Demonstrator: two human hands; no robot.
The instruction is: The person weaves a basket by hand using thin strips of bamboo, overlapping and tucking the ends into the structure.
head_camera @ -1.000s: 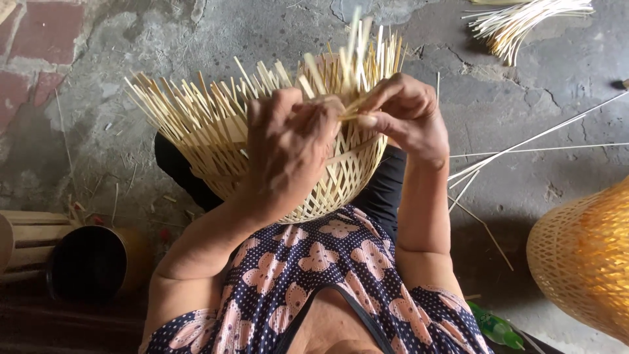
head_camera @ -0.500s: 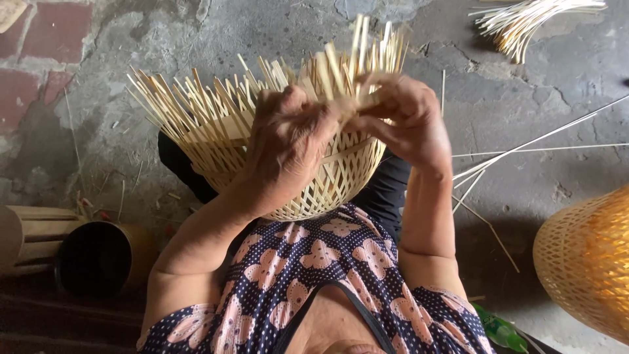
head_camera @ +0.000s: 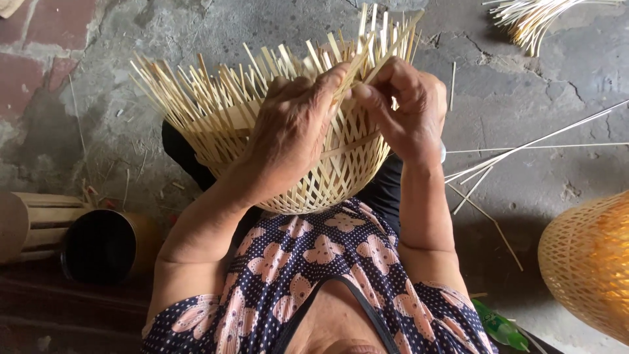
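Head view: left hand [head_camera: 288,131] and right hand [head_camera: 403,108] pinch a thin strip [head_camera: 367,62] at the half-woven basket [head_camera: 327,170] rim; bent too sharply, it could snap.

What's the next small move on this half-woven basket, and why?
Probably bend the pinched strip down and tuck it into the weave. Both the left hand and right hand grip it at the rim of the basket, where loose strip ends stick up unwoven.

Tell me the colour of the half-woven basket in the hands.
Pale straw yellow, natural bamboo strips in an open lattice; shows in the head view.
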